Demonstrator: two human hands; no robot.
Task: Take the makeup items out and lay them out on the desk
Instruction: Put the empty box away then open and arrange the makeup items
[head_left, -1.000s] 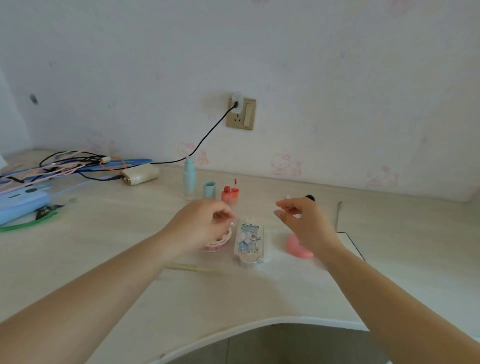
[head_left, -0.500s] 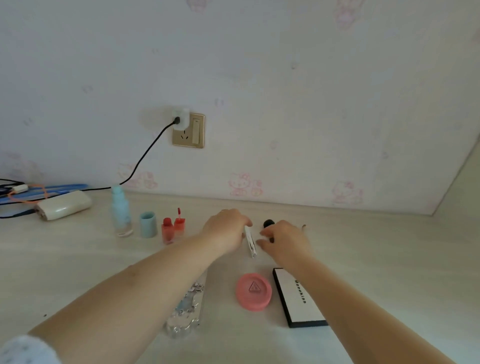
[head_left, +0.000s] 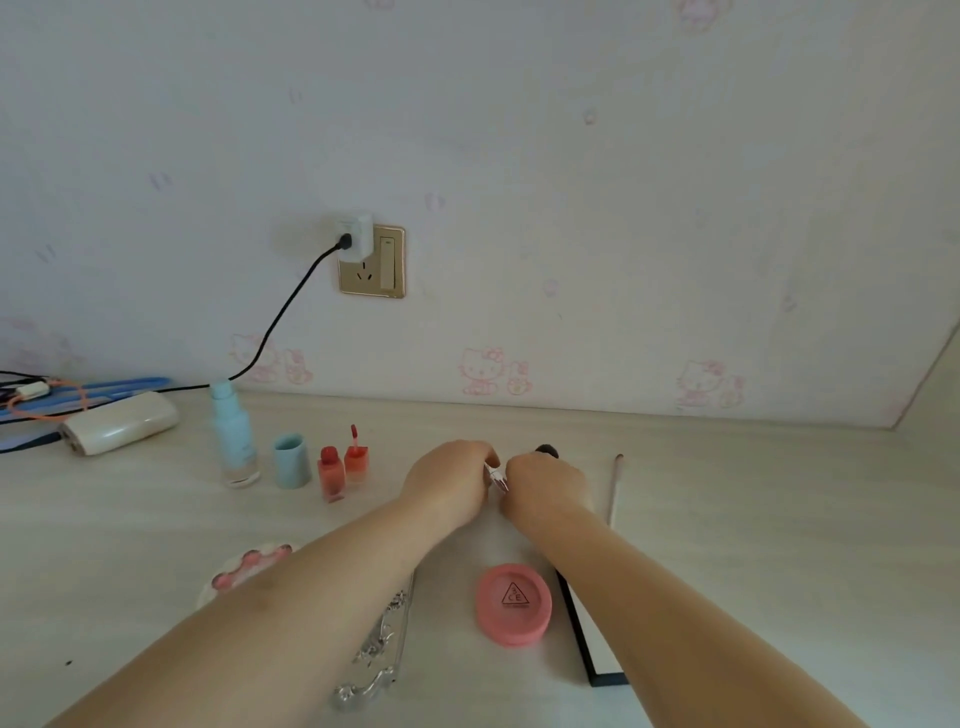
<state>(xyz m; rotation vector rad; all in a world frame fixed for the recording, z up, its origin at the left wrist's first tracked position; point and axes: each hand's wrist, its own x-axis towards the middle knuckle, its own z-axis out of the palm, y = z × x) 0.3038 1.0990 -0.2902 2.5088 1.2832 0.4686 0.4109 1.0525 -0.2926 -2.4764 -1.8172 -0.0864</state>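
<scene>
My left hand (head_left: 451, 483) and my right hand (head_left: 545, 486) meet at the middle of the desk, both closed on a small clear tube (head_left: 496, 475) between them. A black cap (head_left: 546, 450) shows just behind my right hand. Laid out on the desk are a pale blue bottle (head_left: 232, 435), its blue cap (head_left: 291, 461), two red lip tints (head_left: 343, 467), a pink round compact (head_left: 514, 604), a white black-edged palette (head_left: 597, 660), an ornate silver case (head_left: 382, 649), a pink-and-white round case (head_left: 244, 571) and a thin brush (head_left: 614, 488).
A cream power bank (head_left: 120, 422) and a tangle of cables (head_left: 47, 397) lie at the far left. A charger sits in the gold wall socket (head_left: 371, 262), its black cord running down to the desk. The wall closes the back; the desk's right side ends at a corner.
The view swung right and forward. Both hands moved from above the silver case to the back of the desk and closed together on the small tube.
</scene>
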